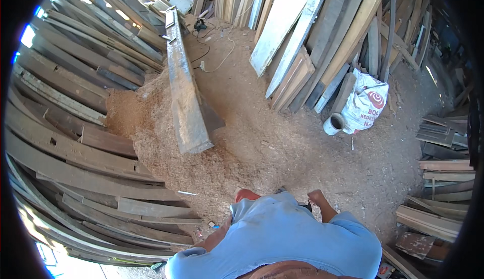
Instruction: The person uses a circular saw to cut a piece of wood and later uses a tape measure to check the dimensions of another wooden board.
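My right hand (316, 197) is out in front of the blue shirt (295, 236), over the sawdust-covered floor. Its fingers look curled in; a small dark shape shows beside it, and I cannot make out whether the hand holds anything. On the left, my left forearm (214, 237) runs along the shirt's side. The left hand (227, 224) is mostly hidden by the shirt, so its fingers do not show. Just ahead of it a patch of red cloth (246, 195) appears below the shirt.
Ahead lies a long, sawdust-dusted wooden bench (189, 102), with a dark power tool (200, 25) and cable beyond. Stacked boards (75, 148) line the left; planks (343, 32) lean at the back. A white sack (367, 100) and a bucket (333, 125) stand right.
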`<state>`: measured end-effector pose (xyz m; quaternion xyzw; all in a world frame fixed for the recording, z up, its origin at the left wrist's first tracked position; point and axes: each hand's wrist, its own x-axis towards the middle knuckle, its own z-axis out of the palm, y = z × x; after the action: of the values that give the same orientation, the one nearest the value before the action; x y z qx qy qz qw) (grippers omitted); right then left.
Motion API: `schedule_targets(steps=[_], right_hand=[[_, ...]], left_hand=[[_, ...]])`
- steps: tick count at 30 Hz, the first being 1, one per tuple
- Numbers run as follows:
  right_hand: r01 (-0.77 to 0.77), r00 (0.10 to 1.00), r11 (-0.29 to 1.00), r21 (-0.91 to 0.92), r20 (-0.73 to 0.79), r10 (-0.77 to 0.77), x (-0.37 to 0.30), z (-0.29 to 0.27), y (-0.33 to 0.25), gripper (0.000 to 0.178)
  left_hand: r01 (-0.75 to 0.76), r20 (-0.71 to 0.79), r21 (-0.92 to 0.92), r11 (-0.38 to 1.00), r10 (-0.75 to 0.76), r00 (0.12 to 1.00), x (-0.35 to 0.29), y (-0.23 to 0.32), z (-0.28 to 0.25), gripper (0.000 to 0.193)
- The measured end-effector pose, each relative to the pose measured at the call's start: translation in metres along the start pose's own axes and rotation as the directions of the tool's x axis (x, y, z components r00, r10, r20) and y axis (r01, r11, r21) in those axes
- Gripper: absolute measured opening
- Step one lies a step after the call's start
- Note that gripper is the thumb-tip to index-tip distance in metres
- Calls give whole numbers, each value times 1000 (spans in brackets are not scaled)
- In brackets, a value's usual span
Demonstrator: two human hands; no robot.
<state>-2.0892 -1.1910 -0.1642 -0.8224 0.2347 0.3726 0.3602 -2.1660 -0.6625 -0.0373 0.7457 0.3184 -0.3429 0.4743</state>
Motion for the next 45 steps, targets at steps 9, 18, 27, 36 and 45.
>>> schedule_targets(steps=[9,18,27,36,45], right_hand=[[132,972,776,617,-233,20,90,-137,-112,18],[209,956,764,610,-293,-27,212,-225,-171,24],[-237,947,820,520,-66,316,251,-229,-258,17],[660,708,534,-528,201,-677,391,-300,-376,22],[206,966,943,-261,207,-153,573,-379,-542,21]], left_hand=[[-68,236,55,996,53,970,93,174,55,86],[-82,376,1,997,76,924,221,333,48,86],[35,289,-319,947,62,955,287,434,-40,85],[140,282,-565,813,31,959,346,513,-63,85],[186,245,-693,696,-15,969,416,637,-115,85]])
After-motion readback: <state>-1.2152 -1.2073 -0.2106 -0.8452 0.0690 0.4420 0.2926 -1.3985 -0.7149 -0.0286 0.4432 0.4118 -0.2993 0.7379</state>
